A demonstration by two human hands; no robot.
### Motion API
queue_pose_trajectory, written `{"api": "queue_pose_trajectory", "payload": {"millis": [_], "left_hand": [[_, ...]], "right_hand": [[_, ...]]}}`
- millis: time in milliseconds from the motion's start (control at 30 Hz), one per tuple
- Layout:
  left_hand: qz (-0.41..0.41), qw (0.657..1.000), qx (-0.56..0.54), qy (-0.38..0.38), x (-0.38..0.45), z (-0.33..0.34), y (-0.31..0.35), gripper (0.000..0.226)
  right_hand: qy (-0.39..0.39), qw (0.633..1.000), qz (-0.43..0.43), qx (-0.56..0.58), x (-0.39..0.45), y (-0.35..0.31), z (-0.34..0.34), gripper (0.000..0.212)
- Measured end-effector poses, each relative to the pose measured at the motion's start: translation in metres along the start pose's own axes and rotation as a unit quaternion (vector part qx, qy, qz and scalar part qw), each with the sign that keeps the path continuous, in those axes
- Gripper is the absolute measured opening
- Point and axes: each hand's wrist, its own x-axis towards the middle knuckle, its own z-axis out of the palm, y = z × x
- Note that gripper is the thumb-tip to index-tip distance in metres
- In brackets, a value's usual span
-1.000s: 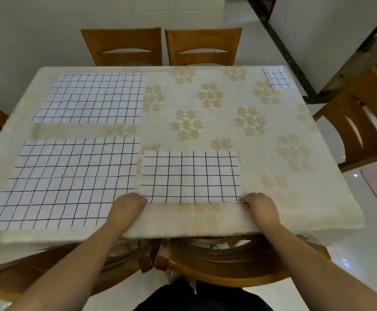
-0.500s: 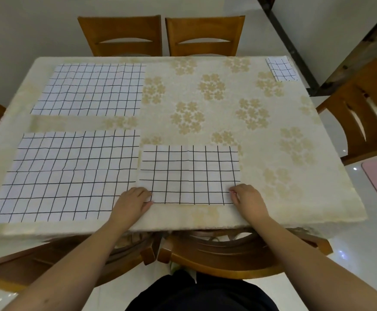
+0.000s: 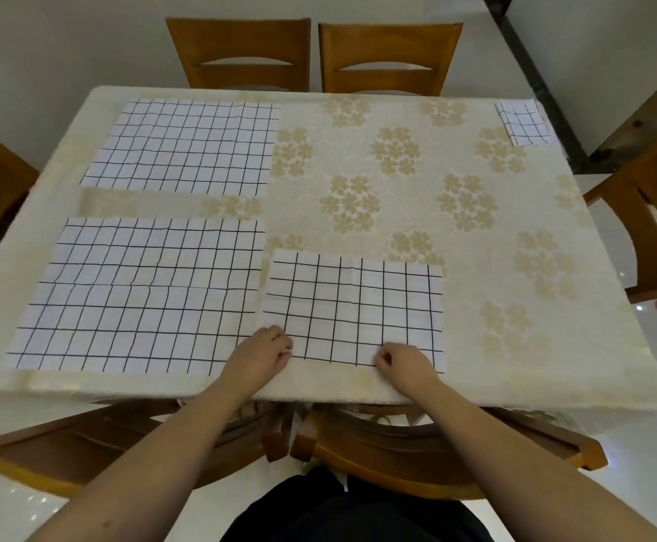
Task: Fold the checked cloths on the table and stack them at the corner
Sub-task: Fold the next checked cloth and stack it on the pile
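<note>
A half-folded checked cloth [image 3: 354,307] lies flat near the table's front edge. My left hand [image 3: 262,356] pinches its near left corner. My right hand [image 3: 405,361] pinches its near edge a little in from the right corner. Two larger unfolded checked cloths lie flat on the left: one at the front left [image 3: 143,295], one at the back left [image 3: 186,144]. A small folded checked cloth [image 3: 522,123] sits at the far right corner.
The table [image 3: 514,248] wears a cream cloth with a flower pattern. Two wooden chairs [image 3: 311,52] stand at the far side, one at the right [image 3: 647,213], one at the left edge, and two are tucked under the near edge.
My hands have slid inward along the cloth's near edge, the right one leaving the right corner. The cloth lies a little farther from the table edge.
</note>
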Motion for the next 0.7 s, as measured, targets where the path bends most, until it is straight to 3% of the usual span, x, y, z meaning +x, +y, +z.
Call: {"api": "queue_pose_trajectory", "payload": {"millis": [167,300,367,433,567,700], "left_hand": [[-0.035,0.998,-0.003,-0.043,0.013,-0.009,0.023,0.018],[-0.187,0.974,-0.059,-0.116,0.021,-0.009,0.068,0.034],[-0.312,0.918,-0.181,-0.163,0.021,-0.003,0.088,0.04],[-0.407,0.831,-0.325,-0.197,0.02,0.0,0.102,0.035],[-0.5,0.69,-0.501,-0.151,0.019,-0.004,0.113,0.03],[-0.537,0.563,-0.62,-0.099,0.018,-0.015,0.122,0.023]], "right_hand": [[0.025,0.999,-0.01,0.017,0.012,-0.009,-0.01,0.023],[0.039,0.998,-0.032,0.042,0.034,-0.016,-0.024,0.018],[0.039,0.996,-0.042,0.062,0.051,-0.018,-0.033,0.015],[0.042,0.996,-0.055,0.062,0.071,-0.02,-0.044,0.014],[0.033,0.996,-0.063,0.047,0.11,-0.024,-0.066,0.024],[0.037,0.997,-0.061,-0.035,0.151,-0.029,-0.08,0.03]]}}
